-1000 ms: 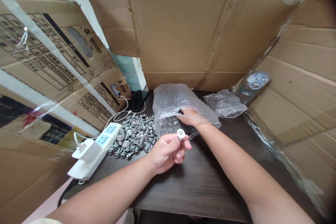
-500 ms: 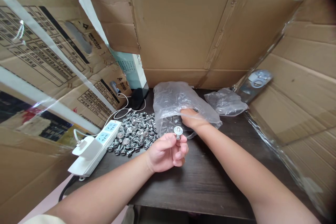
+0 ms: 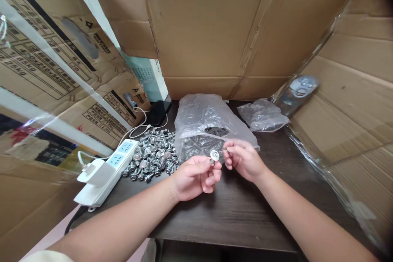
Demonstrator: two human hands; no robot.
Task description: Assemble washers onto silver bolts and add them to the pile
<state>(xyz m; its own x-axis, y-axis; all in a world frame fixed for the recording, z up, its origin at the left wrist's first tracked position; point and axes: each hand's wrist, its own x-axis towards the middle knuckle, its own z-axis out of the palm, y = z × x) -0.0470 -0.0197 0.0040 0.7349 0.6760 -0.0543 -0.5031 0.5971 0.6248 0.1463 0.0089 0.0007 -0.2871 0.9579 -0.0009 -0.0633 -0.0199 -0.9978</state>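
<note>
Between thumb and fingers, my left hand [image 3: 196,176] is closed on a small metal bolt with a round washer [image 3: 214,155] on it, held above the table. Just to its right is my right hand [image 3: 244,159], its thumb and index finger pinched on a tiny piece too small to make out. Behind both hands lies a translucent plastic bag [image 3: 199,116], with dark small parts showing through its opening. A pile of metal bolts [image 3: 153,157] is heaped to the left of the bag, beyond my left forearm.
A white power strip [image 3: 106,176] with a plugged-in charger lies left of the pile. A cable runs to a black phone [image 3: 159,112] at the back. A second plastic bag [image 3: 264,114] lies at the back right. Cardboard walls [image 3: 208,24] enclose the dark table [image 3: 215,217].
My right hand has come out of the plastic bag and moved toward me, beside my left hand, with its fingers pinched. My left hand still holds the bolt. The view has shifted slightly.
</note>
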